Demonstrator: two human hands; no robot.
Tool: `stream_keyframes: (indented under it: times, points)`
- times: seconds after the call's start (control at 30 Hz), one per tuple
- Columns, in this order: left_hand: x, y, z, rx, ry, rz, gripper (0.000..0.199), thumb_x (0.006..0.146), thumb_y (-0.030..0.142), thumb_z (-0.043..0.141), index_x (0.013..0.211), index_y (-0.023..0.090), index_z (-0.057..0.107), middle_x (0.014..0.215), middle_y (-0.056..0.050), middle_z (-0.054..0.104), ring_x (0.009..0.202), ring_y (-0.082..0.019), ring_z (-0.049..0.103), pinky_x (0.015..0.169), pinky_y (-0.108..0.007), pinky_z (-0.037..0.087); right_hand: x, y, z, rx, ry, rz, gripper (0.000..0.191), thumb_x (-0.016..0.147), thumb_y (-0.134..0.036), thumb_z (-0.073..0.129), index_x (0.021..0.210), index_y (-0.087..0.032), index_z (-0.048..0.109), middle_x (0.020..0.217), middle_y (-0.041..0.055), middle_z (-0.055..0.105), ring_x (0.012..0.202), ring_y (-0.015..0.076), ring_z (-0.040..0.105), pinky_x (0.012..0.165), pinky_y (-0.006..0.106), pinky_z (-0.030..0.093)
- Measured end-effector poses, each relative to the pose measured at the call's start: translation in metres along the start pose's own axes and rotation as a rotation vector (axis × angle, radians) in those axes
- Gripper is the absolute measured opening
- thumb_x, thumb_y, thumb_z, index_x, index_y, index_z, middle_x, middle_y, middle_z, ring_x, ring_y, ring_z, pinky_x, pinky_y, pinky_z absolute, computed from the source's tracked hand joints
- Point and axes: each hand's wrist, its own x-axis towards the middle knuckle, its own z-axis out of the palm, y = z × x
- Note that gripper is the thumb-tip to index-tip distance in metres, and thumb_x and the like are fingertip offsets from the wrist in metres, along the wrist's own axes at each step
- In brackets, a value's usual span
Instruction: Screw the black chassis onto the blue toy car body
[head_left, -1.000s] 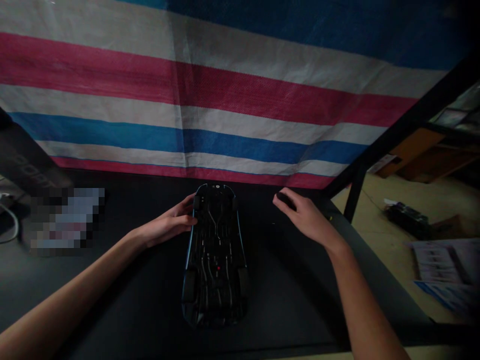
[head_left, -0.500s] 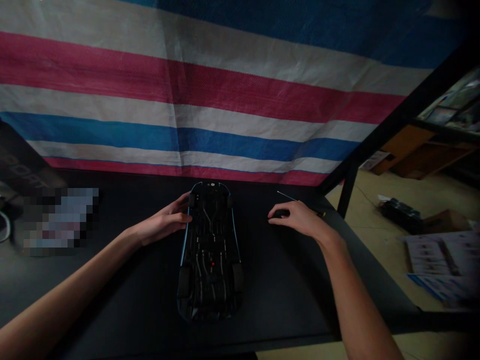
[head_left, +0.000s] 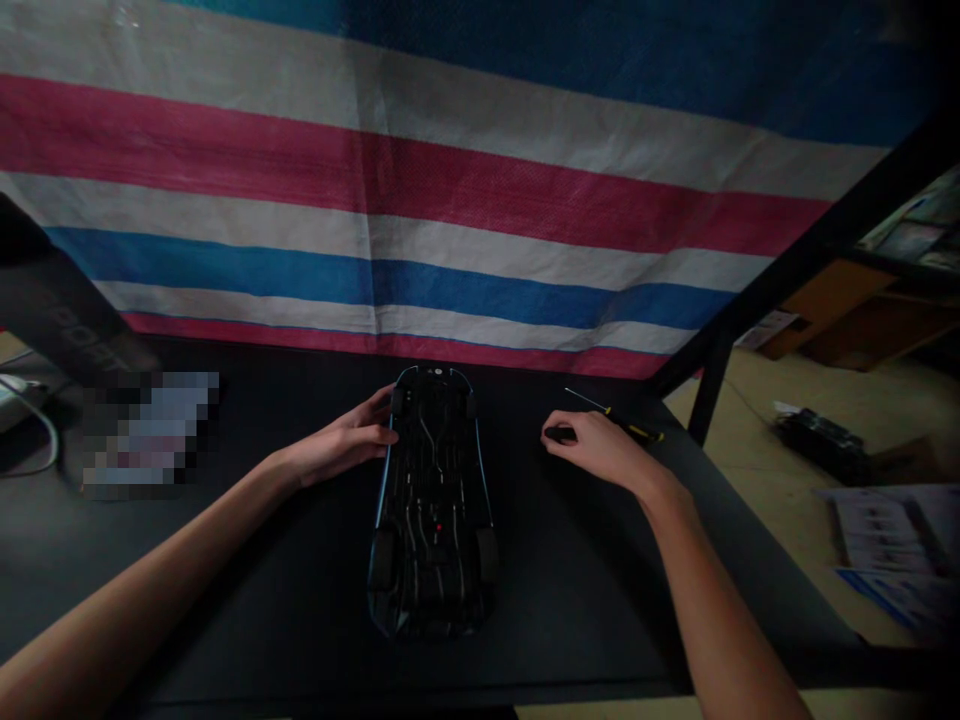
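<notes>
A toy car [head_left: 433,480] lies upside down on the black table [head_left: 570,620], its dark underside and wheels facing up. My left hand [head_left: 345,440] grips the car's left edge near its far end, with the thumb against the side and the other fingers partly hidden behind it. To the right of the car, my right hand [head_left: 596,445] is closed in a pinch around a small black piece [head_left: 560,434], low over the tabletop. Just behind that hand lies a screwdriver [head_left: 637,432] with a yellow-and-black handle and a thin metal shaft.
Striped sheeting [head_left: 480,200] hangs along the table's back edge. At the left are a dark box [head_left: 82,310], a blurred-out flat item [head_left: 157,430] and a white cable [head_left: 49,440]. A black frame post [head_left: 709,390] rises at the right, with boxes [head_left: 892,530] on the floor beyond.
The view has shifted slightly, so everything sits a little further right. My right fingers look more tightly curled around the black piece. My left hand stays on the car.
</notes>
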Motion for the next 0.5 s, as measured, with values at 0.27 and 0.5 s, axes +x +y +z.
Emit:
stream_keyframes:
  times: [0.27, 0.5]
  points:
    - [-0.001, 0.002, 0.006, -0.052, -0.005, 0.003, 0.075, 0.087, 0.01, 0.068, 0.154, 0.031, 0.041, 0.143, -0.007, 0.056, 0.116, -0.02, 0.061, 0.1, -0.034, 0.048, 0.001, -0.093, 0.002, 0.211, 0.005, -0.248, 0.016, 0.098, -0.038, 0.059, 0.098, -0.023, 0.065, 0.089, -0.0003, 0.073, 0.08, 0.0162, 0.07, 0.074, 0.026, 0.05]
    - [-0.001, 0.006, 0.012, -0.083, 0.002, 0.004, 0.079, 0.083, 0.011, 0.073, 0.153, 0.027, 0.039, 0.142, -0.009, 0.057, 0.118, -0.022, 0.062, 0.103, -0.037, 0.047, 0.019, -0.183, 0.014, -0.016, -0.229, -0.47, 0.011, 0.095, -0.024, 0.064, 0.106, -0.022, 0.063, 0.081, -0.0015, 0.07, 0.069, 0.0134, 0.066, 0.067, 0.026, 0.043]
